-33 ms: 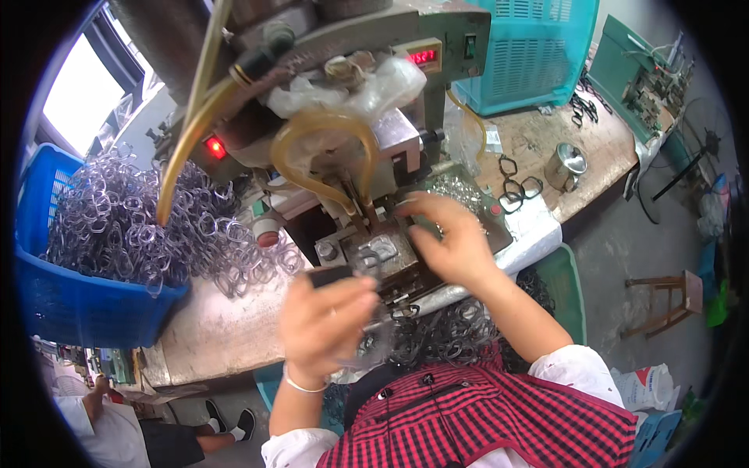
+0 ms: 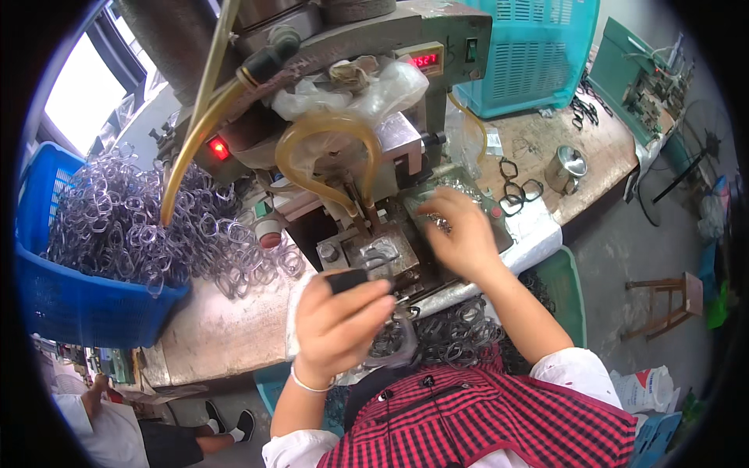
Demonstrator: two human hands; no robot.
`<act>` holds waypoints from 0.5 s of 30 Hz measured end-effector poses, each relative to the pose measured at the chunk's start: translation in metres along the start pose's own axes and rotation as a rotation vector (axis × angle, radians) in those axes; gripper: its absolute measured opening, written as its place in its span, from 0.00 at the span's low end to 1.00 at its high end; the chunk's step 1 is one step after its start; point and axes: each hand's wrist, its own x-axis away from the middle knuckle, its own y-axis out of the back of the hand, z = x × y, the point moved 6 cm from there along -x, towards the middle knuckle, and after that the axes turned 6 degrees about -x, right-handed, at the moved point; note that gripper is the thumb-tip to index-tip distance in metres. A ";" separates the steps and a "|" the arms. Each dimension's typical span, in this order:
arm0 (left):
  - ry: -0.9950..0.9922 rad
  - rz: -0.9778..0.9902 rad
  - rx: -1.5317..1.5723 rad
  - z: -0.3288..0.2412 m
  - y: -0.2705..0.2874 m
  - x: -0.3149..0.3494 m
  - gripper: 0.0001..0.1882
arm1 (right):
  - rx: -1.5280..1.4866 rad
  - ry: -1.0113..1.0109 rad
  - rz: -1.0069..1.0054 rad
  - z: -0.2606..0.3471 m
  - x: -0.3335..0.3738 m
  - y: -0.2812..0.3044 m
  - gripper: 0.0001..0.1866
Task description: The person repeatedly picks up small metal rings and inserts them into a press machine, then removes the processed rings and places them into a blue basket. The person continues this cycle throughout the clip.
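My left hand point(image 2: 339, 324) is closed around a clear eyeglass frame point(image 2: 400, 347), one rim of which reaches up beside the press. Something black point(image 2: 347, 281), a block or a finger cover, shows at its fingertips; I cannot tell which. Just beyond is the press's metal fixture point(image 2: 390, 251), below two narrow tips of the machine. My right hand point(image 2: 464, 238) hovers over a dark plate strewn with small silvery bits point(image 2: 452, 187). Its fingers are bent, with a gap between thumb and forefinger. Nothing shows in that gap but the plate and bits behind.
A blue basket point(image 2: 94, 304) heaped with clear frames point(image 2: 140, 218) stands left. The press point(image 2: 351, 35) fills the back, with a looping yellow hose point(image 2: 285, 160). A metal cup point(image 2: 566, 168), black frames point(image 2: 515, 187) and a teal crate point(image 2: 519, 62) are right; dark frames point(image 2: 460, 331) lie below the bench edge.
My right hand has moved right, away from the fixture and over the silvery bits. With the clear frame in it, my left hand has shifted slightly right.
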 end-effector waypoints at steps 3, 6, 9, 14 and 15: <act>-0.055 0.077 -0.032 -0.001 -0.021 0.003 0.14 | 0.340 -0.123 -0.043 -0.057 0.024 0.004 0.13; -0.050 0.081 -0.028 0.004 -0.030 0.010 0.16 | 0.301 -0.033 -0.080 -0.070 0.031 0.005 0.11; -0.024 0.080 -0.009 0.004 -0.031 0.011 0.16 | 0.273 -0.004 -0.113 -0.067 0.032 0.007 0.07; 0.065 0.050 0.021 0.005 -0.036 0.025 0.18 | 0.245 0.024 -0.151 -0.058 0.024 0.003 0.04; 0.104 0.031 -0.008 0.004 -0.034 0.031 0.19 | 0.219 -0.014 -0.141 -0.058 0.023 0.004 0.04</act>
